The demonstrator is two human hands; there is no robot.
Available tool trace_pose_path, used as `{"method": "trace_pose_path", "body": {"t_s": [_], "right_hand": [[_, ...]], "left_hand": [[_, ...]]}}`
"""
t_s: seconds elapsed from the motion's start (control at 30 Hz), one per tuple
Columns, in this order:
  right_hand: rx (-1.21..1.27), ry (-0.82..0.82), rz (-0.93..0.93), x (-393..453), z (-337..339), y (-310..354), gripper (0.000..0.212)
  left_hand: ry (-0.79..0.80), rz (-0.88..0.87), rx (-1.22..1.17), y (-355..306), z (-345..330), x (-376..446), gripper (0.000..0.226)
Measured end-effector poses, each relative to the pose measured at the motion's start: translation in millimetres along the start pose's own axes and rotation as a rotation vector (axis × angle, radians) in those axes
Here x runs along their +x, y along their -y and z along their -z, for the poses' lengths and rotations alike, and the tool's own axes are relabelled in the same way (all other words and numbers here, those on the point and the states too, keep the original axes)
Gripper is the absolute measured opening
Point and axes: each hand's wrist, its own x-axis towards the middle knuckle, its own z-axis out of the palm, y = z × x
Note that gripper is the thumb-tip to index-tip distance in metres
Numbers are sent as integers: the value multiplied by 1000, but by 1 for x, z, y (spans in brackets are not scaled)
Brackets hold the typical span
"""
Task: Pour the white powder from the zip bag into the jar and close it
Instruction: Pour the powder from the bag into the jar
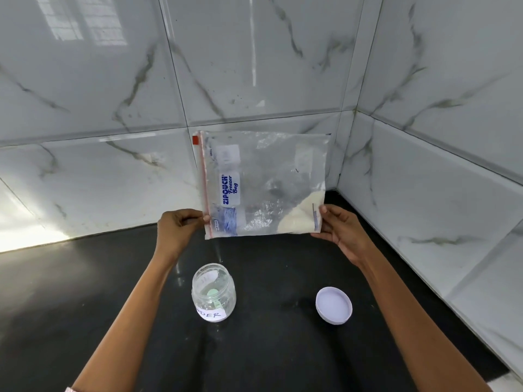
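I hold a clear zip bag (263,182) upright in the air, turned sideways, with its red zip strip running down the left edge. A small heap of white powder (300,216) sits in its lower right corner. My left hand (178,224) pinches the lower left corner at the zip strip. My right hand (339,227) grips the lower right corner beside the powder. Below the bag, an open clear jar (213,292) with a handwritten white label stands on the counter. Its white lid (334,305) lies to the right, apart from the jar.
The black counter (85,306) sits in a corner of white marble-patterned tiled walls (424,165), which close it off behind and on the right. The bag hangs close in front of the back wall.
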Motion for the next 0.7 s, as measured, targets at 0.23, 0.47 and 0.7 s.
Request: {"method": "trace_pose_path", "body": {"t_s": [0.23,0.47,0.7], "right_hand": [[-75,-109,99,0,-7,10,19],[-129,-87,44,2,-19,12,26],[-158,-132,91,-1,-26,15,13]], "left_hand": [[-8,39,-134,16,-5,-6,15],[-32,66,-174,20,-8,-12,14],[-71,92,-132,24,-6,-13,12]]}}
